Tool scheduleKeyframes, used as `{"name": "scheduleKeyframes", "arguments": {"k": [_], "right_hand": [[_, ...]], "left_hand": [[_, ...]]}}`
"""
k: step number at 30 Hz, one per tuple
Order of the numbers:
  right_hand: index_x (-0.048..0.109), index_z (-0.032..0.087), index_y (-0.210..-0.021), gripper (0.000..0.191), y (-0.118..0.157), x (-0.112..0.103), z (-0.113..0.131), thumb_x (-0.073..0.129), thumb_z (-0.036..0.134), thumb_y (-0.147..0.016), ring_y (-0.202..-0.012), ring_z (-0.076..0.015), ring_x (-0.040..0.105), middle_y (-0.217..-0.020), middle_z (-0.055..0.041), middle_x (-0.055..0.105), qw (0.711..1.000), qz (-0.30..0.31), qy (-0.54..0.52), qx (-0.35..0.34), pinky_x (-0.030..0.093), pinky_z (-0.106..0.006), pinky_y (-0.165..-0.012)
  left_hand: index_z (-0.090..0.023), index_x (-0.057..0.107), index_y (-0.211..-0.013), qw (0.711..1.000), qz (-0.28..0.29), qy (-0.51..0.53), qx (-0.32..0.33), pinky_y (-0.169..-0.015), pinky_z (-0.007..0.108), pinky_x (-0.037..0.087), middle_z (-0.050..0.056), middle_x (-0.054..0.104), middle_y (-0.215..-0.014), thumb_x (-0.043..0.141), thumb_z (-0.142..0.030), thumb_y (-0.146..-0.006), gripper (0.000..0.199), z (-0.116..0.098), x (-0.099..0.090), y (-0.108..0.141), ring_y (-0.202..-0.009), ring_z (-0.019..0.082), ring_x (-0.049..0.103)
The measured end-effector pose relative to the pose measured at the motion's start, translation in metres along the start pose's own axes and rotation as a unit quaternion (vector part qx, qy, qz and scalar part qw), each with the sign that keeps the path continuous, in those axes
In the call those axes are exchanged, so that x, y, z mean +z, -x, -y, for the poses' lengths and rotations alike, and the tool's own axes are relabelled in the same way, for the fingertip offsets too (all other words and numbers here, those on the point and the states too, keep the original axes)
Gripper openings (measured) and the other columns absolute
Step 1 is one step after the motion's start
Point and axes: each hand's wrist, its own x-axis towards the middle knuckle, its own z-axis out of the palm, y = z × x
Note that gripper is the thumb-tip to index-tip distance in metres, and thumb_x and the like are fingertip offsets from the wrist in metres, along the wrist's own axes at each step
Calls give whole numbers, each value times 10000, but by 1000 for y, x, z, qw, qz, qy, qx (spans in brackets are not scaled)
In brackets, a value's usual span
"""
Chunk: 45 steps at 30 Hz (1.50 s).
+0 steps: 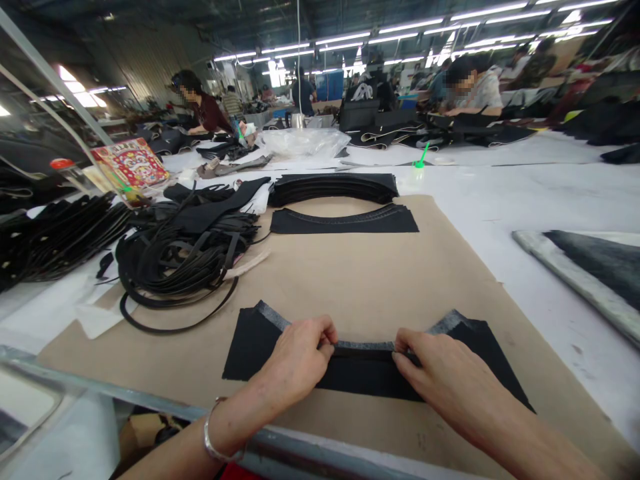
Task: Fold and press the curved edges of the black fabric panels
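Pinching the curved edge of a wide, flat black piece [365, 383] with a greyish band along that edge, I have both hands at the near side of the table in the head view. My left hand [300, 350] is nearly closed, thumb and index finger together on the edge left of its middle; a silver bangle [210, 433] circles that wrist. My right hand [440, 360] is nearly closed too, thumb and forefinger gripping the edge right of the middle. The piece lies on a large tan paper sheet [380, 280], its raised corners pointing away from me to left and right.

Farther off, near the sheet's far edge, a flat black panel with a concave far side [345, 225] lies just nearer than a thick stack of curved black pieces [335, 189]. To the left sits a tangled heap of black strips [185, 253]. On the white tabletop [470, 207] stands a small translucent bottle with a green nozzle [419, 175]. Beyond, a person in dark red [213, 110] is at the far left.
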Motion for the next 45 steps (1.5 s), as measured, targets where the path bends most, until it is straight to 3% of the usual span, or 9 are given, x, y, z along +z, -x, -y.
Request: {"name": "scheduleKeyframes", "arguments": {"k": [14,22,30,39,45], "right_hand": [[614,226,-801,172,1,-3,-10,454,205,-863,-739,-215,630,-750,-41,658,999,7,-30,-27,301,-286,-606],[613,241,-858,101,15,-20,-20,546,185,-806,-737,-192,585,-766,-8,643,998,5,-58,-16,281,-265,-588],[613,236,-820,76,28,-25,-28,549,199,-838,-787,-172,592,-789,14,650,995,-54,-74,-37,311,-261,-651],[618,217,-772,168,28,-25,-17,492,192,-881,-715,-158,605,-742,5,652,995,-54,-63,-46,307,-257,-598],[617,213,-767,195,26,-25,4,470,187,-892,-747,-180,641,-753,-12,675,995,-64,-20,-69,302,-266,-598]], "left_hand": [[-208,621,-819,1000,-1,4,2,-716,251,399,-4,676,-813,532,-55,-706,211,-7,-4,5,-802,163,616],[-219,607,-807,1000,-11,-22,-11,-705,260,371,-7,669,-810,534,-61,-738,187,-18,-7,17,-808,173,615],[-215,623,-786,1000,6,-18,-8,-689,257,360,-16,669,-770,547,-115,-773,126,-19,-9,14,-766,164,600],[-236,689,-796,999,8,-31,5,-718,260,374,-9,703,-816,555,-189,-791,141,-18,-16,17,-818,183,622],[-227,607,-762,994,21,-111,-5,-672,256,353,-4,676,-763,510,-156,-813,131,-7,-27,24,-757,181,621]]}}
